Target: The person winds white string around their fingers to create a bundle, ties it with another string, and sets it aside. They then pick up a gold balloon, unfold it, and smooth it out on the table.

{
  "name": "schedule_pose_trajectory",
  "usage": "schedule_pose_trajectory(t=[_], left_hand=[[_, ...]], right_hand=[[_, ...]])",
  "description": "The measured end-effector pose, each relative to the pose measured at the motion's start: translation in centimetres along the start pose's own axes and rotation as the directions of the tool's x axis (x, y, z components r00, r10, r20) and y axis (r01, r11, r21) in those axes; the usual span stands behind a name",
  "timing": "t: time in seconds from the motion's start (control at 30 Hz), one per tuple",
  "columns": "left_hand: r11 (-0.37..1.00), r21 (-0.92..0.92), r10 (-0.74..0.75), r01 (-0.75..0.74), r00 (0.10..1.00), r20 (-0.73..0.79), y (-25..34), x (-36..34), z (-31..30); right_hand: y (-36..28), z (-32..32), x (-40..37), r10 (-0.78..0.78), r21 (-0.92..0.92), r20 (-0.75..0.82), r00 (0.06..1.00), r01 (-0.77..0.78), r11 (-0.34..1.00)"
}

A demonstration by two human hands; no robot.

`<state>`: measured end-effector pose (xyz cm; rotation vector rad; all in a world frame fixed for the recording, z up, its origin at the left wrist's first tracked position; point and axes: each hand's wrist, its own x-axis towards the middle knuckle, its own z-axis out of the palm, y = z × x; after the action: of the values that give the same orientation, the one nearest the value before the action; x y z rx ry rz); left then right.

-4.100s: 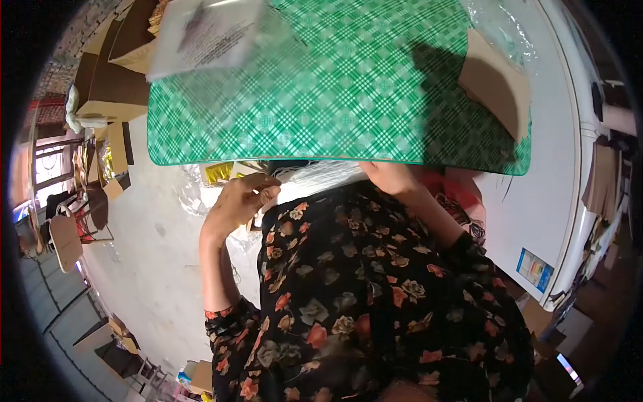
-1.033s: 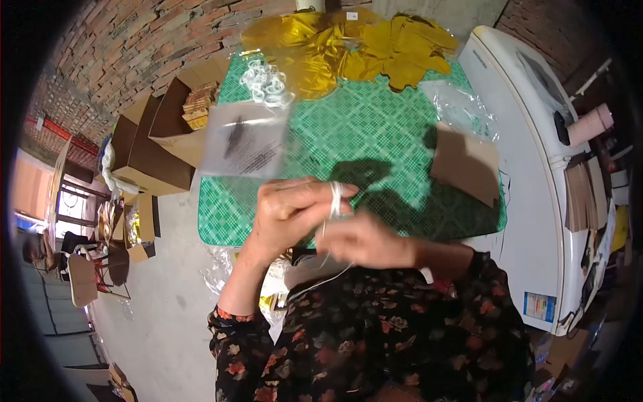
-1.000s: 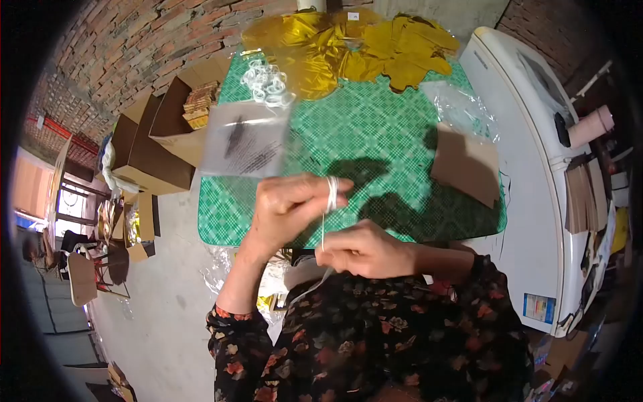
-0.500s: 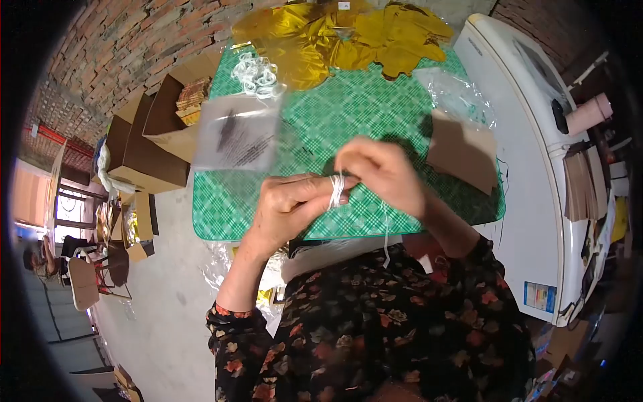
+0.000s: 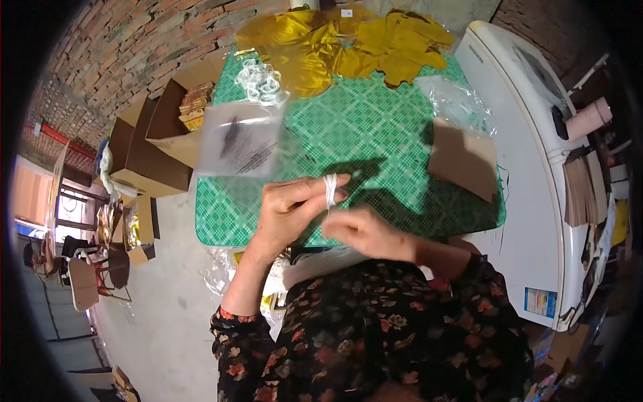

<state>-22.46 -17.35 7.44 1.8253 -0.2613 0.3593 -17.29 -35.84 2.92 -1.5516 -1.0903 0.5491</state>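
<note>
White string [image 5: 331, 190] is wound in several turns around the outstretched fingers of my left hand [image 5: 287, 206], which is held above the near part of the table. Just below and to the right of the winding is my right hand [image 5: 367, 232], a little blurred, its fingers pinched on the string's running length. A pile of white string loops [image 5: 258, 82] lies at the table's far left. Closer to me, a clear plastic sheet or bag with dark marks [image 5: 240, 139] rests at the left edge.
Gold foil sheets [image 5: 362, 50] cover the far end of the green checked table [image 5: 224, 214]. Brown card [image 5: 462, 157] and crumpled clear plastic [image 5: 455, 100] lie on the right. Cardboard boxes [image 5: 151, 157] stand at left; a white freezer [image 5: 516, 174] stands along the right.
My right hand has moved from above and right of the left fingers down to below them, carrying the string round. My left hand stays nearly in place.
</note>
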Motion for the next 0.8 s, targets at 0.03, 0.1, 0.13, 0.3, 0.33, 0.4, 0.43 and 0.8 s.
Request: schedule_pose_trajectory(t=[0.03,0.1,0.13,0.3,0.33,0.4,0.43,0.8], left_hand=[[0.999,0.041,-0.016,0.016,1.000,0.014,-0.1,0.0,0.0],[0.992,0.116,-0.064,0.057,0.997,0.054,-0.2,-0.4,0.3],[0.988,0.149,-0.036,0.024,0.997,0.075,0.0,-0.4,0.5],[0.993,0.055,-0.105,0.101,0.992,0.076,0.0,-0.7,1.7],[0.992,0.003,-0.129,0.129,0.989,0.072,-0.2,-0.8,1.9],[0.968,-0.130,-0.205,0.216,0.974,0.091,-0.4,-1.0,2.2],[0.939,-0.208,-0.254,0.274,0.960,0.117,-0.4,-1.1,2.2],[0.718,-0.593,-0.408,0.365,0.910,0.066,-1.3,-1.4,4.7]], right_hand=[[-1.5,0.2,-0.3,0.028,-0.003,0.056,0.998,-0.028,1.000],[-3.9,-0.7,-0.6,-0.016,-0.013,-0.035,0.999,0.015,1.000],[-5.3,-1.9,-0.3,-0.078,-0.111,-0.089,0.993,0.068,0.992],[-4.0,-4.5,1.4,-0.034,-0.102,-0.309,0.951,0.002,0.995],[-3.1,-4.3,1.5,-0.009,-0.077,-0.339,0.941,-0.018,0.997],[-1.6,-4.0,1.5,0.077,0.130,-0.298,0.951,-0.039,0.991],[-1.1,-3.8,1.5,0.117,0.233,-0.272,0.955,-0.053,0.971],[1.7,0.2,0.1,0.155,0.562,-0.395,0.906,0.105,0.820]])
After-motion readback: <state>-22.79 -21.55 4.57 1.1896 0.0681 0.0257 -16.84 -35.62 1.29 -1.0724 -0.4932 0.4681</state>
